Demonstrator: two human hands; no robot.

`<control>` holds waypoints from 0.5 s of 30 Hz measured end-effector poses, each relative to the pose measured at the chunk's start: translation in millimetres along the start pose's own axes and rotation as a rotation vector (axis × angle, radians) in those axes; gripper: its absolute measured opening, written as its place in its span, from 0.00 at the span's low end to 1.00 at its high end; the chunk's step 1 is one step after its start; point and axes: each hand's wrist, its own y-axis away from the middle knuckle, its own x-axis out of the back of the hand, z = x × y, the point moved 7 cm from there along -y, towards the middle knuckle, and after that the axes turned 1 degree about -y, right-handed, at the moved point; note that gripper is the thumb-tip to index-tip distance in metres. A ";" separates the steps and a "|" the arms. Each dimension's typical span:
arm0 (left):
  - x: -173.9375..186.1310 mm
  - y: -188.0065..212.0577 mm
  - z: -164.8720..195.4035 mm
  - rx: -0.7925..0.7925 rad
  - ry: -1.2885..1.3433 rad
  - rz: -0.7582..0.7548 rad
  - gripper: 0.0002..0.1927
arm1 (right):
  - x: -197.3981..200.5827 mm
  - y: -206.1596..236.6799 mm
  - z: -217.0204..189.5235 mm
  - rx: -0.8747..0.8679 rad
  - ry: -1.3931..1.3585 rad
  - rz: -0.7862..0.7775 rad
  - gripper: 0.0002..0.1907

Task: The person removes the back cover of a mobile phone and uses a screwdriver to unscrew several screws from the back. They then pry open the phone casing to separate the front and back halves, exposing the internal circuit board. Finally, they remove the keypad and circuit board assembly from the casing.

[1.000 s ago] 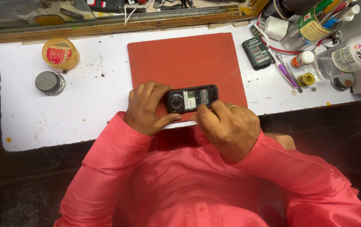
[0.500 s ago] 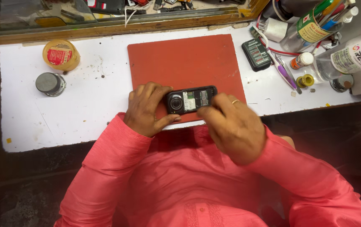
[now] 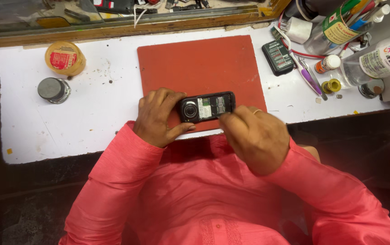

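So the small black phone (image 3: 207, 107), back cover off and insides showing, sits at the middle of the frame on the lower edge of a red mat (image 3: 202, 68). The left hand (image 3: 158, 118) has its fingers curled round the phone's left end, thumb underneath. The right hand (image 3: 254, 136) is at the phone's lower right corner, fingers bunched close together on it; can't tell if they're pinching anything. On the white tabletop (image 3: 90, 118): a yellow tin (image 3: 64, 57) and a grey round lid (image 3: 53, 89) upper left, a black battery (image 3: 277, 56) upper right.

White worktop (image 3: 45, 131), wooden ledge (image 3: 127, 28) behind, dark floor (image 3: 18, 213), perhaps stone
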 end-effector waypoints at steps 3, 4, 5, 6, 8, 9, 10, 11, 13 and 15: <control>0.7 0.6 -0.7 0.003 0.008 -0.003 0.37 | 7.1 0.4 -5.4 0.019 -0.017 0.081 0.17; 0.2 0.6 -0.1 -0.001 0.006 -0.003 0.37 | 9.7 1.0 -5.6 -0.004 -0.023 0.121 0.18; 0.4 0.0 -0.4 -0.006 0.003 -0.002 0.37 | 7.4 -0.1 -3.0 -0.043 0.004 0.091 0.15; 0.5 0.0 -0.5 -0.009 -0.001 -0.001 0.37 | 4.3 -1.2 0.1 -0.081 0.030 0.061 0.11; -0.9 -0.2 -0.7 -0.003 0.001 -0.008 0.37 | 5.4 -1.4 -2.0 -0.032 0.035 0.084 0.09; -0.8 -0.3 -1.4 0.001 0.001 -0.012 0.37 | 9.3 -0.5 -6.4 0.053 0.014 0.136 0.11; -0.5 0.4 -1.5 0.003 0.005 -0.009 0.37 | 13.3 1.8 -10.6 0.136 -0.007 0.185 0.14; -0.3 0.8 -1.4 0.003 0.010 -0.007 0.37 | 9.5 2.1 -5.2 0.052 0.019 0.139 0.15; -0.5 -0.1 -1.2 -0.004 0.015 -0.002 0.37 | 1.5 3.7 6.3 -0.112 0.074 0.048 0.21; -0.2 0.3 -1.1 -0.009 0.010 0.000 0.36 | 0.5 3.2 10.3 -0.130 0.000 0.070 0.12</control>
